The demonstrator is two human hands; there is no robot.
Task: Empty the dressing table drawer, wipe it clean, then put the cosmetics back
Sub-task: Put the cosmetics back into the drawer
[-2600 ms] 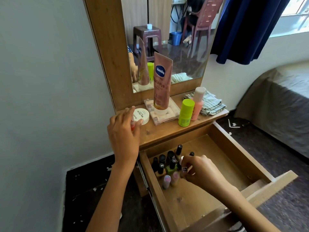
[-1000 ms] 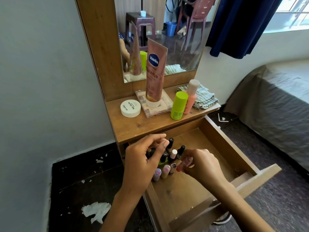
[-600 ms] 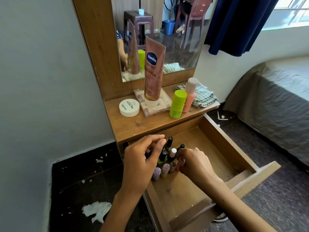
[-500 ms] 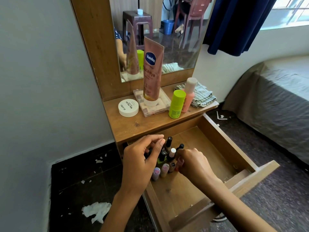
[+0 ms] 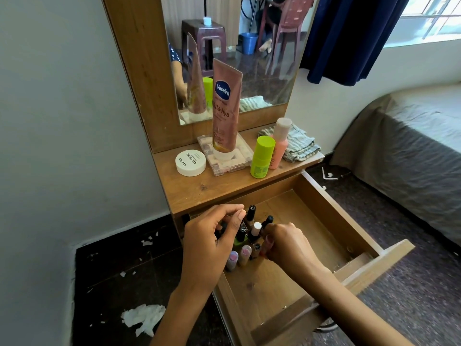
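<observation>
Reaching into the open drawer (image 5: 331, 216), both hands work among a cluster of small bottles (image 5: 249, 236) standing at its 10 o'clock corner. The right hand (image 5: 287, 245) has its fingers curled, clamped on a small pinkish tube (image 5: 266, 243) at the cluster's 3 o'clock edge. The left hand (image 5: 212, 236) hovers at the cluster's 9 o'clock side with thumb and fingertips drawn together; whether its grip closes on a bottle I cannot tell, as the hand hides what lies under it. The rest of the drawer floor is bare wood.

On the bench (image 5: 199, 188) at 12 o'clock from the drawer stand a white jar (image 5: 190, 163), a clear palette (image 5: 239, 158) with a Vaseline tube (image 5: 224, 108) upright on it, a green bottle (image 5: 262, 157) and, touching it at 2 o'clock, a pink bottle (image 5: 279, 143). A folded cloth (image 5: 299, 143) lies behind those. A mirror (image 5: 262, 58) rises at the back. On the floor at 8 o'clock lies a crumpled tissue (image 5: 143, 318); a bed (image 5: 411, 146) sits at 3 o'clock.
</observation>
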